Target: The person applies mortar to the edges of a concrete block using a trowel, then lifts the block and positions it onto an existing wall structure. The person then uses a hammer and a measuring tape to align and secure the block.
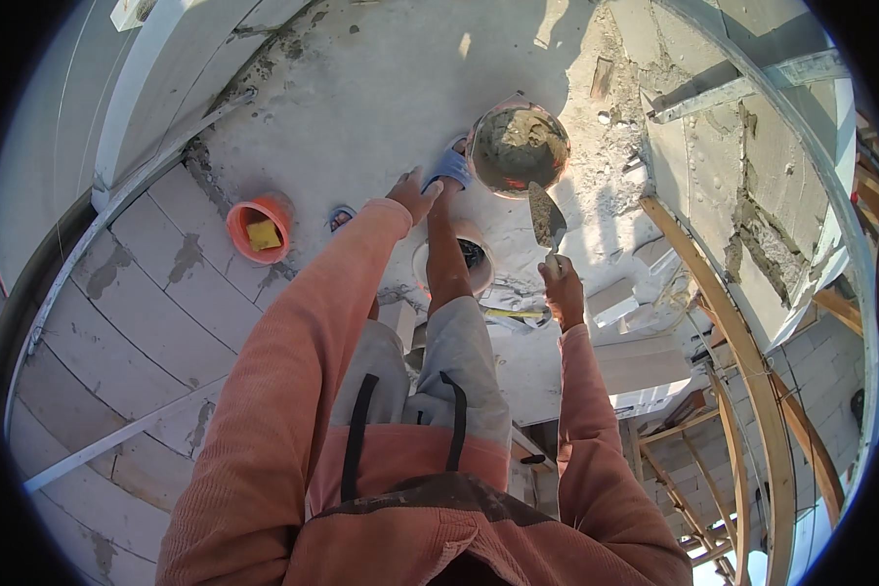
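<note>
My right hand (pixel 563 293) is wrapped round the handle of a pointed trowel (pixel 548 217). Grey mortar smears its blade, whose tip reaches the near rim of a round bucket (pixel 476 161). Wet, lumpy mortar (pixel 523 145) fills much of that bucket. My left hand (pixel 416 195) hangs in the air with nothing in it, its fingers loosely stretched out; below it shows a foot in a blue slipper (pixel 449 168). Off to the left stands a small orange bucket (pixel 261 229) with a yellow sponge (pixel 263 234) inside.
Behind my leg is a pale bucket (pixel 485 256) holding dark things I cannot make out. Pale block walls (pixel 176 264) rise on the left. Cut blocks (pixel 639 365), a yellow-handled tool (pixel 527 314) and wooden beams (pixel 752 381) lie or stand to the right. Mortar crumbs litter the concrete floor (pixel 381 88).
</note>
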The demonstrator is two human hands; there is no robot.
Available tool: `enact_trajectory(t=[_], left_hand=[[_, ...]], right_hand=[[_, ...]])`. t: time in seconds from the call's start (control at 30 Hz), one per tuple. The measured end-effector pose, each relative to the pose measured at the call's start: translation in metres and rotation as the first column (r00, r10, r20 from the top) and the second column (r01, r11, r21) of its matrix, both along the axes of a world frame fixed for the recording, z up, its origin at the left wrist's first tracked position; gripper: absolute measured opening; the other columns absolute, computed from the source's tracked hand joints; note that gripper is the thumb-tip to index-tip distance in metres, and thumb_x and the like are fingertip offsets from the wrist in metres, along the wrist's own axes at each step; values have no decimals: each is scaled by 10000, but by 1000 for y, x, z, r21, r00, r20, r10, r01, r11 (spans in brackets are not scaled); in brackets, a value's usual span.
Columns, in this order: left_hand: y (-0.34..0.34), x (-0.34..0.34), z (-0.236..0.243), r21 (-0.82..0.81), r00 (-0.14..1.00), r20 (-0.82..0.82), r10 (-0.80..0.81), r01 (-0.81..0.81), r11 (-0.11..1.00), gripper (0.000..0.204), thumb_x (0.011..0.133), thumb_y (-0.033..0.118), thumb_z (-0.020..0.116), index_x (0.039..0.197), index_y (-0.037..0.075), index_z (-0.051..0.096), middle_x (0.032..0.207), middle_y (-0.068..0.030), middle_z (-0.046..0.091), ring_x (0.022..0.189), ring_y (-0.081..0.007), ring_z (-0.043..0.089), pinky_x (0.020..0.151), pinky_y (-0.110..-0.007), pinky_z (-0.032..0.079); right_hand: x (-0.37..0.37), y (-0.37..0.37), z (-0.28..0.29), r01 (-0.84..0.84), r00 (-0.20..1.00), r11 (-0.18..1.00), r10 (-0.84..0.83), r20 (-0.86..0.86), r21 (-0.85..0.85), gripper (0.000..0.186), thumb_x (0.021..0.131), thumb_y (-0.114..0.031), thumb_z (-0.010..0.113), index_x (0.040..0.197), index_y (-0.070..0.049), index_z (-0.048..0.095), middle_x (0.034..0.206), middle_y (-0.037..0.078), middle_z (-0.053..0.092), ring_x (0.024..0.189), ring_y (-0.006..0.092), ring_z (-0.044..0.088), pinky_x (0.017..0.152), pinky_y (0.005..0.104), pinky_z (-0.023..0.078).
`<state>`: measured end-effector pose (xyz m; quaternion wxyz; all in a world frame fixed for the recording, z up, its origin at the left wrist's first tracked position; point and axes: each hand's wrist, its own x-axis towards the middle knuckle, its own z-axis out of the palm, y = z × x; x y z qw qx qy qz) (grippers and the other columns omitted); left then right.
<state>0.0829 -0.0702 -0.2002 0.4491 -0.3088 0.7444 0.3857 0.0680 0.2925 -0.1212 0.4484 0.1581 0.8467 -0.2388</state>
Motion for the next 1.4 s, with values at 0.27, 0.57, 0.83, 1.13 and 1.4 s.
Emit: enact_trajectory(t=[0.27,0.57,0.83,1.13,1.4], left_hand=[[14,-135,-97,-68,962,-161,-220,212,975,850,982,566,484,1535,-53,300,1481,-330,444,1373,-441,462,1164,-461,351],[61,-135,-152,49,969,-191,-159,171,984,681,1000,496,469,1471,7,410,1381,-276,569,1313,-416,533,1087,-494,399],[10,-138,-185,443,989,-144,43,25,896,700,992,543,482,1433,0,471,1347,-285,590,1267,-426,562,1056,-481,410],[26,-36,-100,160,999,-54,-5,13,987,728,1008,508,496,1479,-41,421,1442,-301,513,1359,-389,499,1137,-412,365],[-91,94,-31,141,985,7,-172,169,975,613,995,453,519,1404,-4,529,1405,-249,567,1319,-380,529,1125,-387,385]], right_hand=[[-34,-27,-7,-266,961,954,274,-42,139,358,996,-367,528,1180,-67,599,1071,240,675,948,477,668,824,556,534],[-38,-45,-90,-800,586,580,810,4,-156,429,953,-346,529,1029,56,658,1093,317,688,1031,499,665,892,540,539],[-84,-96,-109,44,969,997,-27,247,-64,411,948,-383,523,1171,-72,673,1132,300,681,1105,481,636,982,524,495],[-80,-54,-141,209,957,973,-223,185,95,464,891,-397,618,1091,15,688,1066,257,711,968,404,706,895,468,549],[19,-76,-130,654,753,756,-653,78,21,500,967,-342,595,1298,32,575,1049,218,674,924,372,682,816,456,565]])
